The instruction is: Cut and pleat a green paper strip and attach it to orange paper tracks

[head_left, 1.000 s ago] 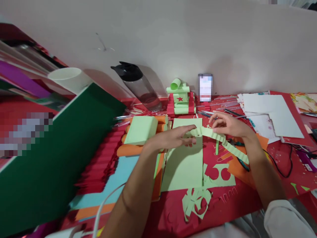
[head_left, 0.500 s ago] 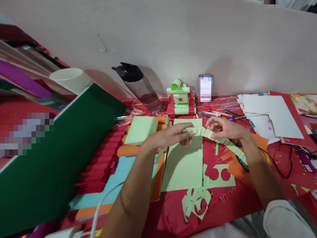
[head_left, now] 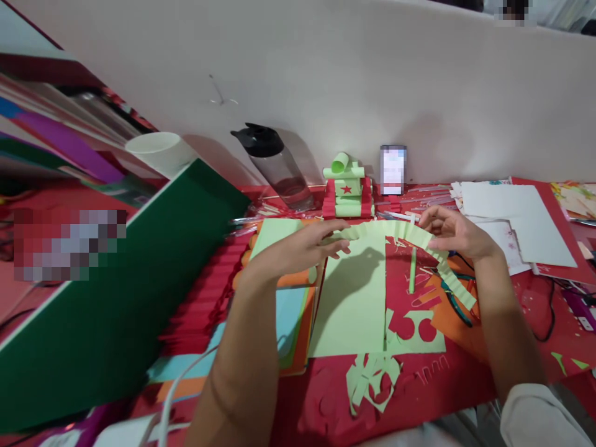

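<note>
A pleated light-green paper strip (head_left: 410,233) arches between my hands, above a flat green paper sheet (head_left: 347,316). My left hand (head_left: 311,245) pinches its left end, thumb below and fingers above. Further along, my right hand (head_left: 459,234) grips the strip between thumb and fingertips, and its tail hangs down to the right. Behind them stands a paper tank model (head_left: 348,189) in green and red with a red star. A thin green paper tube (head_left: 413,270) lies below the strip. Blue-handled pliers or scissors (head_left: 459,307), partly hidden by the strip, rest on orange paper (head_left: 449,329).
Green cut-out scraps (head_left: 372,382) lie near the front edge. On the left are red pleated paper (head_left: 205,292), a green board (head_left: 139,273), a cup (head_left: 161,152) and a bottle (head_left: 279,167). A phone (head_left: 393,171) leans on the wall; white sheets (head_left: 507,211) lie right.
My hands have moved apart, the right one further right, and the pleated strip has stretched into a wider arch. The whole view has shifted slightly.
</note>
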`<action>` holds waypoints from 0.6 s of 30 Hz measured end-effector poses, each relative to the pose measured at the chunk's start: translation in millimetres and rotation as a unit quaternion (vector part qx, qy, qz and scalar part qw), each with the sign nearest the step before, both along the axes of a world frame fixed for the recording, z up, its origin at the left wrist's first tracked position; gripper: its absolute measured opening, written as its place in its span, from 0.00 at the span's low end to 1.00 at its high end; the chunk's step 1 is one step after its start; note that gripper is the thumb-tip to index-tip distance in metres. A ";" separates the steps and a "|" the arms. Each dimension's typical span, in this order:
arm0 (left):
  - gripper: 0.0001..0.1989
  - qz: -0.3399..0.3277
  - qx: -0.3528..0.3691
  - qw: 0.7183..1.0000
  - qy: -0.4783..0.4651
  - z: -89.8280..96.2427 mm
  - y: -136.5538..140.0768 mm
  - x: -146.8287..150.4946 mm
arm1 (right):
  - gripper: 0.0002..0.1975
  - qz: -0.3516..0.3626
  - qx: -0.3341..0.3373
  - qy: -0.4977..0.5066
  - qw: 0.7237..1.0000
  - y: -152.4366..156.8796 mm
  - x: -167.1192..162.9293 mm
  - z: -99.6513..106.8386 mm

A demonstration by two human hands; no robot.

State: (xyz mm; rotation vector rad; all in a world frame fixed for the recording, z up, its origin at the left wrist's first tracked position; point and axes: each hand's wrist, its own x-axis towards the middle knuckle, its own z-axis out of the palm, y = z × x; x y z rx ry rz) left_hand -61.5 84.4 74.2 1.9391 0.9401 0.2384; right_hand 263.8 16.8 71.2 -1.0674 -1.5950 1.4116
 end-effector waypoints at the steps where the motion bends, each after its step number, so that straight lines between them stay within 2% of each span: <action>1: 0.20 0.015 0.009 1.000 -0.003 1.5 1.1 -3.6 | 0.18 -0.006 -0.001 0.006 1.000 0.0 1.4 -0.2; 5: 0.20 0.098 0.054 0.994 -0.011 3.9 7.0 -15.6 | 0.18 -0.015 -0.012 0.022 1.000 1.3 -3.8 -1.5; 9: 0.20 0.156 0.118 0.980 0.019 10.2 8.6 -22.8 | 0.17 0.002 -0.017 0.024 1.000 -2.0 -30.1 2.6; 14: 0.20 0.163 0.117 0.977 0.067 19.9 4.1 -32.1 | 0.16 0.026 -0.036 0.057 0.997 -17.0 -73.8 8.9; 18: 0.17 0.132 0.110 0.984 0.052 15.0 4.5 -35.6 | 0.14 0.052 -0.078 0.120 0.988 -27.4 -102.9 2.8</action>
